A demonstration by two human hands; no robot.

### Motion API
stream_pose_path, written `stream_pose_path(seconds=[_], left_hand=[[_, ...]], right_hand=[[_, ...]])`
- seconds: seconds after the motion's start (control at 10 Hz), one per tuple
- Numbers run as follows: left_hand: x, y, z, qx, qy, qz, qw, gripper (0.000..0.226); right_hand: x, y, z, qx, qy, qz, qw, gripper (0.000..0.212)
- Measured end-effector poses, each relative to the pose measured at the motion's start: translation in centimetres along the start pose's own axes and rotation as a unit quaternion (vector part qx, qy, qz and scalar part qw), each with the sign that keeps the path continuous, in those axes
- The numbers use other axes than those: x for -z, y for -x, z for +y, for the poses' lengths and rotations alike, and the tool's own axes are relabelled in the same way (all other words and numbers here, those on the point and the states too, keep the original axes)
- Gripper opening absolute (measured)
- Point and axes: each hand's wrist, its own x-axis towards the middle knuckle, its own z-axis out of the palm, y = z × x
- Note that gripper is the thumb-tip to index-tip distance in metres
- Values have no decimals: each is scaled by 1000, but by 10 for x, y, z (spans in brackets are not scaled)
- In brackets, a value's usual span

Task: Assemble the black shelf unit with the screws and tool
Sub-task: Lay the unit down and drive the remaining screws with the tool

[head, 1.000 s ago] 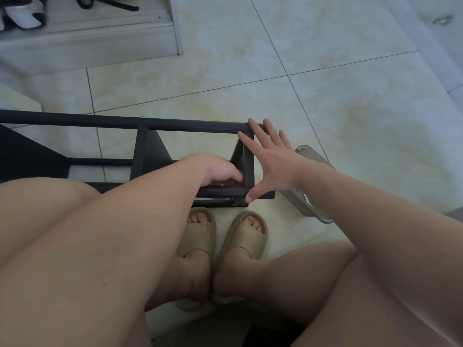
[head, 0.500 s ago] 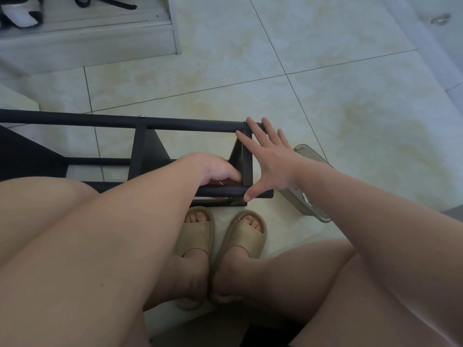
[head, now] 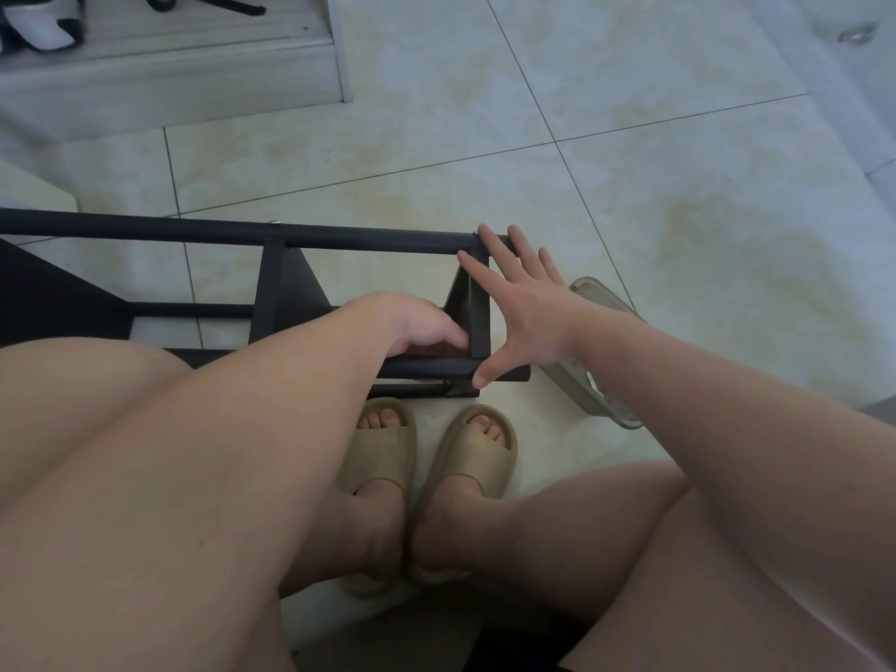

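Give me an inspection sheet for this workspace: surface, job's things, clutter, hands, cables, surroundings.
Surface: pale tiled floor.
Job's things: black shelf frame lying on floor; tool, loose screws not seen.
Clutter: clear plastic container beside right wrist.
Hands: right hand spread flat against frame end; left hand curled inside frame, contents hidden.
Cables: nothing seen.
Surroundings: white step with shoes, black straps; beige slippers on feet.

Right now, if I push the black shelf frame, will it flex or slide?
Probably stiff: the black shelf frame is bars braced by cross-pieces. Likely light, being open framework. It may slide on the glossy tile floor; the right hand steadies its end.
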Motion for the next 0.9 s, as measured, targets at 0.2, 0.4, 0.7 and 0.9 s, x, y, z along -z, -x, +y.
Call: stream_pose_path(seconds=[0.2, 0.4, 0.7, 0.9], left_hand=[[4, 1, -3, -8, 22, -16, 1000, 19], [0, -1, -2, -17, 13, -8, 1000, 33], [6, -1, -5, -9, 34, -30, 999, 18], [1, -4, -2, -19, 6, 5, 1000, 29]], right_hand=[[0, -1, 0, -1, 0, -1, 1000, 151], [1, 0, -1, -1, -2, -1, 1000, 150], [2, 1, -3, -2, -1, -1, 1000, 150], [2, 1, -2, -2, -1, 1, 1000, 150]])
